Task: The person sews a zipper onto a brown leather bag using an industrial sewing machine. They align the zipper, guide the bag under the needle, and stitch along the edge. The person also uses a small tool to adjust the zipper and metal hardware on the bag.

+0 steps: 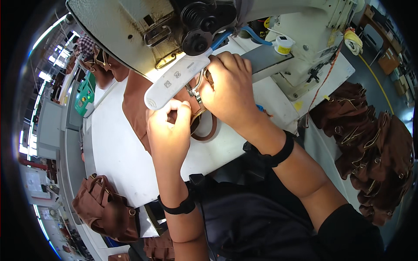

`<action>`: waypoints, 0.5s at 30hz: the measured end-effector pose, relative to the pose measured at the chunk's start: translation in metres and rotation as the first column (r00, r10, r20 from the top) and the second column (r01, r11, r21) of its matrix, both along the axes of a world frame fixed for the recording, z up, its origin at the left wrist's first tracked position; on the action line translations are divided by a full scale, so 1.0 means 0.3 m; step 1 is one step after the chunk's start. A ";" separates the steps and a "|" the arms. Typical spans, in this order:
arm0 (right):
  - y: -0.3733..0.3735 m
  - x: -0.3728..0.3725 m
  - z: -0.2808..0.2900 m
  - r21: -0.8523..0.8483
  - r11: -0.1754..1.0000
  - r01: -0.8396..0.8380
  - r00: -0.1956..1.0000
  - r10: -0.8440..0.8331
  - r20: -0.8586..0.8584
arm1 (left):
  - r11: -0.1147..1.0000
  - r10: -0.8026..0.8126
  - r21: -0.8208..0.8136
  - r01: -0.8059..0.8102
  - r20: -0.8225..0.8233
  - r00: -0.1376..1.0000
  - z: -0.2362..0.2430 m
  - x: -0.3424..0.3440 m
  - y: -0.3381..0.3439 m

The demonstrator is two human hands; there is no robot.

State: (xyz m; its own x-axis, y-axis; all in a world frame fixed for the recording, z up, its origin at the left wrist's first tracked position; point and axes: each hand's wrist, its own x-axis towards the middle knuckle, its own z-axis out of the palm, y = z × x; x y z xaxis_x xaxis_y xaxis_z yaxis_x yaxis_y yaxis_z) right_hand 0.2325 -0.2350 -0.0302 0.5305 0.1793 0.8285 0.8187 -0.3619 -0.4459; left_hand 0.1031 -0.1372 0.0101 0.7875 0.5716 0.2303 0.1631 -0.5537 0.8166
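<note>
The brown workpiece [135, 100] is located on the white worktable [117, 165], under the sewing machine head [109, 39]; its inner edge is placed at the presser foot [194, 93], which is partly covered by the white lamp [174, 87] and the fingers. The thumb and forefinger of the left hand [169, 128] are bent toward each other at the near edge of the workpiece, the other fingers being curled; whether material is pinched between the tips cannot be told. The fingers of the right hand [228, 89] are bent and held close together just beside the presser foot; their tips are hidden, so their grip cannot be told.

Progress is judged as follows: a zip [199, 114] and a looped strap [213, 128] are already present at the workpiece, so some assembly is taken as done; the seam at the presser foot is judged unfinished, as the work is positioned there; stitches cannot be made out, and the length left to be sewn cannot be determined. A brown bag [104, 211] with handle and metal ring is seen at the lower left; further brown pieces [379, 161] are heaped at the right, their stage of completion being unclear.
</note>
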 end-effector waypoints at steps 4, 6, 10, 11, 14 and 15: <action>0.002 -0.002 0.000 0.001 1.000 0.013 1.000 -0.013 -0.002 | 0.964 0.066 0.256 -0.072 0.031 0.997 -0.020 0.028 0.019; 0.003 -0.004 0.001 -0.002 1.000 0.010 1.000 -0.010 -0.005 | 0.903 0.122 0.411 -0.125 0.033 0.992 -0.029 0.023 0.028; 0.005 -0.006 0.002 -0.010 1.000 0.006 1.000 -0.006 -0.003 | 0.816 0.232 0.535 -0.219 0.045 0.972 -0.050 -0.026 0.063; 0.002 -0.001 0.001 -0.018 1.000 0.015 1.000 -0.015 -0.005 | 0.799 0.244 0.556 -0.229 0.048 0.968 -0.056 -0.044 0.069; 0.001 0.006 -0.009 -0.006 1.000 0.017 1.000 -0.017 0.026 | 0.772 0.161 0.589 -0.241 0.185 0.969 -0.045 -0.074 0.023; -0.002 0.012 -0.009 -0.002 1.000 0.025 1.000 -0.024 0.019 | 0.758 0.096 0.611 -0.228 0.241 0.966 -0.045 -0.070 -0.005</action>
